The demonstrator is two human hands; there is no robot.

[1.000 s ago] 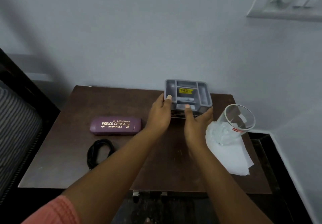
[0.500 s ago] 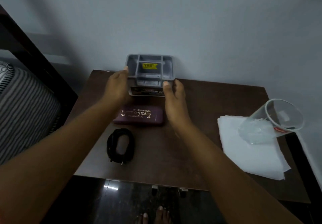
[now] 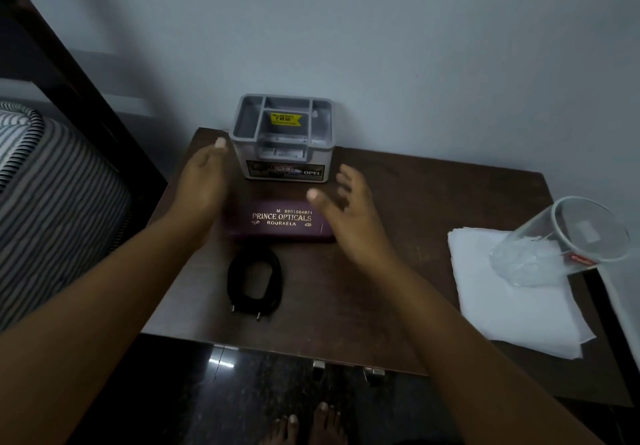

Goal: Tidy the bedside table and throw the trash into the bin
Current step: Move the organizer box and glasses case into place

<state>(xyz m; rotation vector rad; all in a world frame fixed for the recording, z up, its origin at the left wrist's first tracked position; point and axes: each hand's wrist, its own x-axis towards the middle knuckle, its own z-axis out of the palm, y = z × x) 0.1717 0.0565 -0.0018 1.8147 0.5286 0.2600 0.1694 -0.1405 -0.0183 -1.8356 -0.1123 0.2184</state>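
We find one dark wooden bedside table (image 3: 433, 236), and at its back edge against the wall stands one grey organizer (image 3: 322, 153), our landmark. Well to the right of the organizer lies a stack of white paper sheets (image 3: 519, 316); we cannot count them. On the stack one clear glass (image 3: 585, 233) lies tipped on its side, and something pale and crumpled shows at its base, though we cannot tell whether it sits inside. The organizer is split into several compartments; the middle one holds a yellow price sticker (image 3: 285, 119), and the low front one is too dim to read. Just in front of the organizer lies one purple glasses case (image 3: 280, 223), both ends hidden behind our hands. Further in front lies one coiled black cable (image 3: 254, 278). Our left hand (image 3: 204, 185), just left of the organizer, and our right hand (image 3: 353, 216), front-right of it, have loosely spread fingers and hold nothing.
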